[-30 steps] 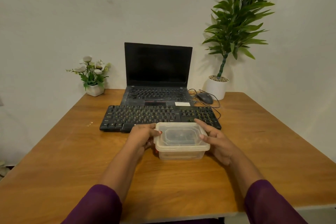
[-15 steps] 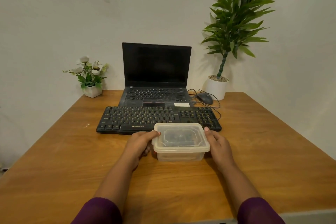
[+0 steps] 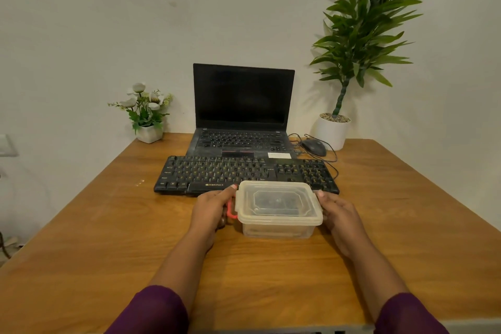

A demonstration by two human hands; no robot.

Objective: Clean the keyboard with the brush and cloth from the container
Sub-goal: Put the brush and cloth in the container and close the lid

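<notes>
1. The clear plastic container [image 3: 276, 228] stands on the wooden table [image 3: 108, 225], lid on, just in front of the black keyboard [image 3: 217, 173].
2. The left hand [image 3: 214, 209] grips the container's left end, thumb on the lid's corner and fingers curled by a red latch [image 3: 230, 211].
3. The right hand [image 3: 339, 211] holds the container's right end with its thumb at the lid's rim; its other fingers are hidden.
4. The container sits directly between the two hands.
5. Something dark shows dimly through the lid; what it is cannot be told.
</notes>
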